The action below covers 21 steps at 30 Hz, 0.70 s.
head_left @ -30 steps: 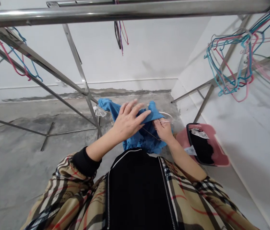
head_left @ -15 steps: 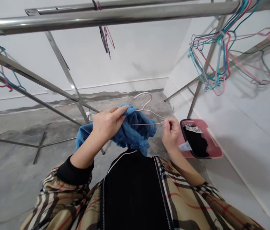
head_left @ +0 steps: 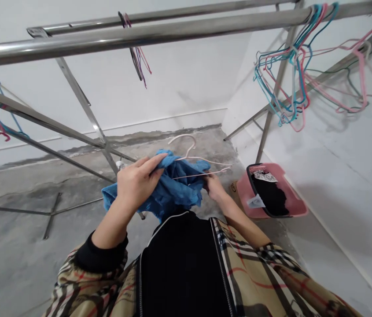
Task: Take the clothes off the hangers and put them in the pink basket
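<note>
A crumpled blue garment [head_left: 172, 189] is bunched in front of my chest. My left hand [head_left: 136, 182] is closed on its upper left part, fingers pinching the cloth. A thin pale pink wire hanger [head_left: 194, 156] lies across the top of the garment, its hook pointing up and away. My right hand [head_left: 214, 188] grips the garment's right edge just under the hanger's lower wire; its fingers are partly hidden by the cloth.
Steel drying-rack bars [head_left: 159, 33] cross overhead, with slanted legs at left. Bunches of coloured wire hangers [head_left: 291, 83] hang at upper right, others [head_left: 136, 57] at centre. A pink basin [head_left: 273, 196] holding dark clothes sits on the concrete floor by the white wall.
The hanger has come up out of the cloth and now lies over the garment. My left hand went from spread flat to pinching the cloth. My right hand moved in to the garment's edge.
</note>
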### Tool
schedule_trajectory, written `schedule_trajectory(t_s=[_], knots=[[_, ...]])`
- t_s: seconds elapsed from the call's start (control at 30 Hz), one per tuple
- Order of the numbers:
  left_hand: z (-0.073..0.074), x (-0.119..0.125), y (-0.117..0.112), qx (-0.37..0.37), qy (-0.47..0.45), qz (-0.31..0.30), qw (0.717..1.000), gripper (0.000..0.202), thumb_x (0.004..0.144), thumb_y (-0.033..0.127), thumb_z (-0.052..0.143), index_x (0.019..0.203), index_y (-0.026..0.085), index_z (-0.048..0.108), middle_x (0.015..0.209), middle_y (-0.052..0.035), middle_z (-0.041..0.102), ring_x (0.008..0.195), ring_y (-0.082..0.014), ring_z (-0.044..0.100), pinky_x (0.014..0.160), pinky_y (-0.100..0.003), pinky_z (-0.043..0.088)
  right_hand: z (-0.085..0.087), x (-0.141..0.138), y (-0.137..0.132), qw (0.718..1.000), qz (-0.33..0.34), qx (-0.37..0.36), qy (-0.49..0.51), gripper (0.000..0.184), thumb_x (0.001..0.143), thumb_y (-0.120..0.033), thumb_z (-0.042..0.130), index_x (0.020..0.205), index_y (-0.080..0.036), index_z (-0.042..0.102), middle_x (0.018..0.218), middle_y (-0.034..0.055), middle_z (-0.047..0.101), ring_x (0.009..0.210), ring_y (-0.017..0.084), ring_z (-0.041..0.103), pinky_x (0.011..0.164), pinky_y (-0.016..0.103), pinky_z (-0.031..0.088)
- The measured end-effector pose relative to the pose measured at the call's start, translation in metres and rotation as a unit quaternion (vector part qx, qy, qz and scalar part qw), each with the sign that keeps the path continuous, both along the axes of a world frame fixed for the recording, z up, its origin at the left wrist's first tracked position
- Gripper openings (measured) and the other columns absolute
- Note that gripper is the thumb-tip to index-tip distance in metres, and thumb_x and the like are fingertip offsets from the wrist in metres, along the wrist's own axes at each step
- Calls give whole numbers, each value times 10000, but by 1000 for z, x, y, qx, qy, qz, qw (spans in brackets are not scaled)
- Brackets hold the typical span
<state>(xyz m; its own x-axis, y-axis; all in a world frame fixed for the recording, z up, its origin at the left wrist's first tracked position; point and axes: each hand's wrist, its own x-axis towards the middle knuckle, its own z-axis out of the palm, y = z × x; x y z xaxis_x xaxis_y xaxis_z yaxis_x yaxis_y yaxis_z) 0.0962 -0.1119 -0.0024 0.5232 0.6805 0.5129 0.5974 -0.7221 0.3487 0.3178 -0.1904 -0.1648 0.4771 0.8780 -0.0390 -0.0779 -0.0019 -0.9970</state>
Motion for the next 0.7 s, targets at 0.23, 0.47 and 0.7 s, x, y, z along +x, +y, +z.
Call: schedule_trajectory(t_s=[0.23, 0.47, 0.7], knots=[[-27, -32, 24, -97, -80, -28, 992, 293, 832, 394, 645, 1087, 282, 738, 918, -15, 758, 832, -189, 685, 814, -259, 512, 5, 36, -8, 994, -32, -7, 109, 225, 722, -440, 579, 689, -218, 556, 646, 40, 654, 681, 235, 635, 641, 388, 536], [-40, -41, 26, -108, -114, -29, 987, 277, 795, 387, 692, 1046, 290, 755, 930, -23, 766, 800, -188, 687, 804, -259, 518, 24, 49, -11, 974, -172, 24, 148, 229, 582, -266, 654, 795, -225, 583, 735, -14, 646, 719, 174, 612, 681, 307, 517], [-53, -38, 25, -71, -7, -24, 997, 313, 876, 368, 604, 1166, 324, 712, 834, -22, 730, 724, -158, 663, 698, -230, 476, 39, 60, -23, 974, -218, 62, 2, 243, 654, -239, 654, 890, -195, 618, 813, -7, 625, 691, 119, 547, 617, 223, 436]])
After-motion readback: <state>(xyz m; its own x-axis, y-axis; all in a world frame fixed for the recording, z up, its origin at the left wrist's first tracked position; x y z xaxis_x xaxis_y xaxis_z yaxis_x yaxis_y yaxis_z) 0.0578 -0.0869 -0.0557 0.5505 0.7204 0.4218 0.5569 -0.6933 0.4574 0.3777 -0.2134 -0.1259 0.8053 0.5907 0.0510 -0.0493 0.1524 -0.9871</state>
